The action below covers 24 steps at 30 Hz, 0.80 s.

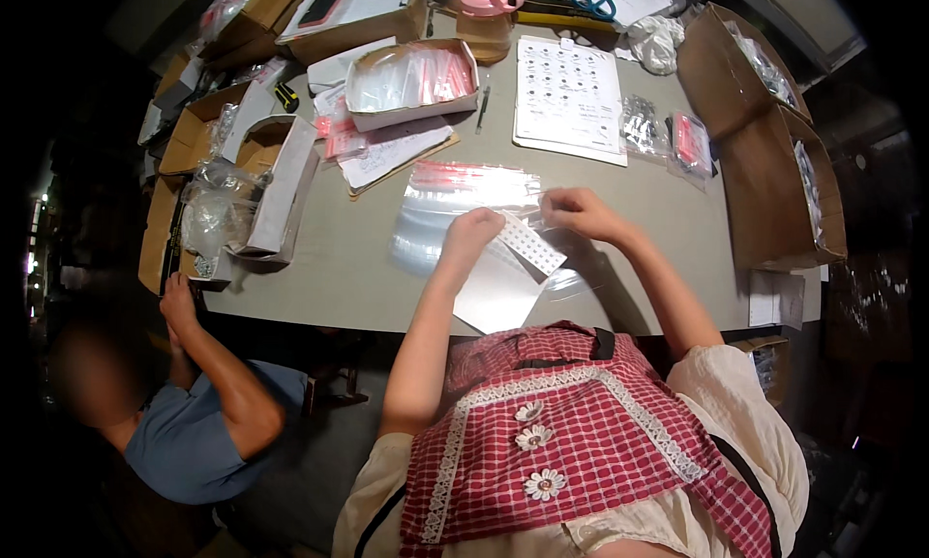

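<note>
Near the front edge of the table, my left hand (474,231) is closed on a sheet of small labels (530,244), white with rows of dark marks. Below it a plain white sheet (495,292) hangs down toward the table edge. My right hand (579,213) is up and to the right of the labels, its fingers curled together; whatever they pinch is too small to make out. Clear zip bags (418,224) with red strips at their tops lie spread under and behind both hands.
An open box of zip bags (363,105) stands behind, beside a printed chart (569,98). Cardboard boxes (774,185) line the right side. On the left, a person (208,413) sits by more boxes (281,195). A jug with a pink lid (486,26) stands at the back.
</note>
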Available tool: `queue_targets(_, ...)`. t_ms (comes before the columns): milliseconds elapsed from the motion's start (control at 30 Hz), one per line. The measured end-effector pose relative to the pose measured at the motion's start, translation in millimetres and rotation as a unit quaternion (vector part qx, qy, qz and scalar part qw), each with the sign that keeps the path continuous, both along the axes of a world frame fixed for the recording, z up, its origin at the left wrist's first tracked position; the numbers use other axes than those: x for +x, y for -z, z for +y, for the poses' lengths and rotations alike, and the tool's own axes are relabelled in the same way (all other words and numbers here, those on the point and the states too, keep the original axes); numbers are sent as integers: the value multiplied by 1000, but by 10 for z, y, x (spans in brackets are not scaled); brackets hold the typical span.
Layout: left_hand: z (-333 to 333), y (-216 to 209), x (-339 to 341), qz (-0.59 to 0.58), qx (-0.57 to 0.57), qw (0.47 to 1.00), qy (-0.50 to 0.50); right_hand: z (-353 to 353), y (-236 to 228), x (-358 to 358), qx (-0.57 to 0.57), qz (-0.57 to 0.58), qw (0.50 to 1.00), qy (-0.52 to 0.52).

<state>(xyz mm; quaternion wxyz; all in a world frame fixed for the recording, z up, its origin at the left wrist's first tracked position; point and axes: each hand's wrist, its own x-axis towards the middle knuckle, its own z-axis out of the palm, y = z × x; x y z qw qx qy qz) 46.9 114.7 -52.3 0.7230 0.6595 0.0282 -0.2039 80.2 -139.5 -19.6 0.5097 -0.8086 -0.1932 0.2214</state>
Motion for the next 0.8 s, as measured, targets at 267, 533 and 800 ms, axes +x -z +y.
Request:
queue_targets(267,53,46,63,29,2,999,34,-169,-12,-305,-302,-94,947,-54)
queue_targets(533,69,68,76,45,14,998,42,-275,-246,-115,-361,-223,903,64)
queue_targets(800,81,81,109,1,-6,998,67,-452,-93,384,-284,-288,915,-8)
